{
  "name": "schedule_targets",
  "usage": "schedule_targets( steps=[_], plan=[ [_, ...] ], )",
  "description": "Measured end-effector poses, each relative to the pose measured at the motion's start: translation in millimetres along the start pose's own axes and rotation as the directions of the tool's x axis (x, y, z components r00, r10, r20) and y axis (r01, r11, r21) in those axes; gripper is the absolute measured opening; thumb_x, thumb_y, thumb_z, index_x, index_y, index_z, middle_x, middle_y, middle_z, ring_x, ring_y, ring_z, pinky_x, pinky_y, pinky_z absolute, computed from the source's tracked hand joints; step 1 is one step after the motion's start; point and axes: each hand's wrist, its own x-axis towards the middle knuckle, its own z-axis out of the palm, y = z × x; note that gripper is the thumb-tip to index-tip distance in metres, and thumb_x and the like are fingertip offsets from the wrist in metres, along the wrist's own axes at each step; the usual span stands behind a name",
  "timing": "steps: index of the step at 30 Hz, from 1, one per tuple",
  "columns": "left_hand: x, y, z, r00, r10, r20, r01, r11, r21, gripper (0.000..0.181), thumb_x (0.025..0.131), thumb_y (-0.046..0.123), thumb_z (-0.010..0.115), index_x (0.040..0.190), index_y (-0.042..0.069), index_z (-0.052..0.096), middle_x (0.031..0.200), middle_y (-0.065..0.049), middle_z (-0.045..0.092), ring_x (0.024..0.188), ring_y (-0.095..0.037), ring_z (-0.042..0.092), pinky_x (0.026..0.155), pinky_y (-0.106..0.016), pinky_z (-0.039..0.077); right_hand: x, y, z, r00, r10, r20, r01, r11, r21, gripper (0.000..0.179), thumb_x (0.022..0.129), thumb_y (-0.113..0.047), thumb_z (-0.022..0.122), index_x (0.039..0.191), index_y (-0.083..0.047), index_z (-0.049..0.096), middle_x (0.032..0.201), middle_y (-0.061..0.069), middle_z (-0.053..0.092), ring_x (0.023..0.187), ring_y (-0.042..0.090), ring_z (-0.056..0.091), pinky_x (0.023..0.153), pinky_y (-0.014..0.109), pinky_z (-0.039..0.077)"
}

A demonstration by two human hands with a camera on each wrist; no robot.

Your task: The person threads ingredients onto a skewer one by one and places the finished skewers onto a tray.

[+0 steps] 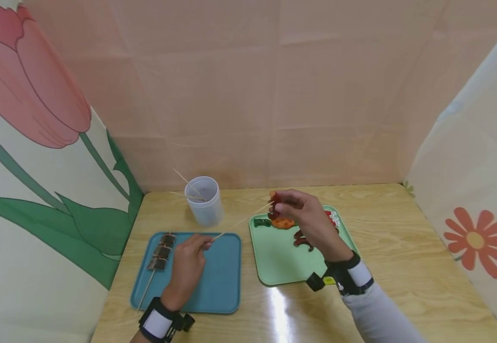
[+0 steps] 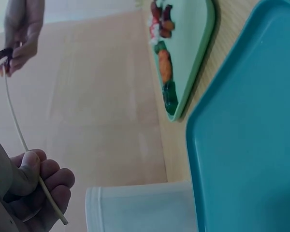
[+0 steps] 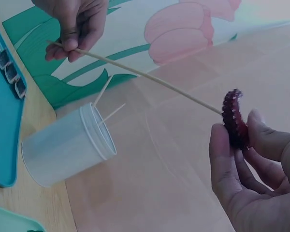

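My left hand (image 1: 187, 267) pinches a thin wooden skewer (image 3: 150, 76) near one end, above the blue tray (image 1: 220, 286). Between thumb and fingers, my right hand (image 1: 310, 221) grips a dark red octopus tentacle piece (image 3: 236, 121), lined with small suckers, above the far part of the green tray (image 1: 274, 267). The skewer's far end meets the tentacle's side in the right wrist view. On the blue tray's left side lies another skewer (image 1: 145, 290) with several dark, flat pieces (image 1: 161, 252) threaded on it.
Behind the blue tray stands a whitish plastic cup (image 1: 207, 209) with a couple of skewers leaning out. The green tray also carries an orange piece (image 1: 283, 223), dark green pieces (image 1: 262, 222), more tentacles (image 1: 303, 242) and red-and-white pieces (image 1: 334, 219). Fabric walls border the wooden table (image 1: 411, 267).
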Motion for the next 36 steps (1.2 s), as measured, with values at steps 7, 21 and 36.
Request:
schedule_targets(
  steps=[7,21,36],
  plan=[
    [0.1,-0.8,0.6,1.0,0.003,-0.004,-0.003,1.0,0.018,0.029,0.08,-0.02,0.07,0.091,0.006,0.078,0.083,-0.003,0.075,0.074,-0.012,0.074,0.063,-0.026,0.06,0.9,-2,2,1.0,-0.01,0.01,0.01,1.0,0.02,0.041,0.099,-0.028,0.067,0.134,-0.006,0.063,0.118,0.006,0.074,0.105,0.018,0.074,0.092,0.03,0.06],
    [2.2,2.1,0.0,0.995,0.085,-0.051,-0.082,0.994,0.069,0.039,0.071,-0.026,0.067,0.088,0.006,0.078,0.078,-0.002,0.073,0.071,-0.015,0.073,0.06,-0.028,0.059,4.2,-5,6,0.999,0.035,0.016,-0.036,0.996,0.078,0.031,0.092,-0.02,0.076,0.121,-0.01,0.072,0.115,-0.001,0.075,0.104,0.019,0.071,0.093,0.028,0.058],
    [9.3,7.7,0.0,0.983,0.174,-0.05,-0.17,0.983,0.074,0.041,0.067,-0.03,0.064,0.085,0.004,0.079,0.08,-0.005,0.07,0.072,-0.016,0.071,0.057,-0.025,0.058,1.5,17,23,0.998,0.057,0.006,-0.056,0.971,0.234,0.018,0.092,-0.009,0.074,0.101,-0.025,0.078,0.104,-0.004,0.075,0.095,0.014,0.074,0.092,0.033,0.056]
  ],
)
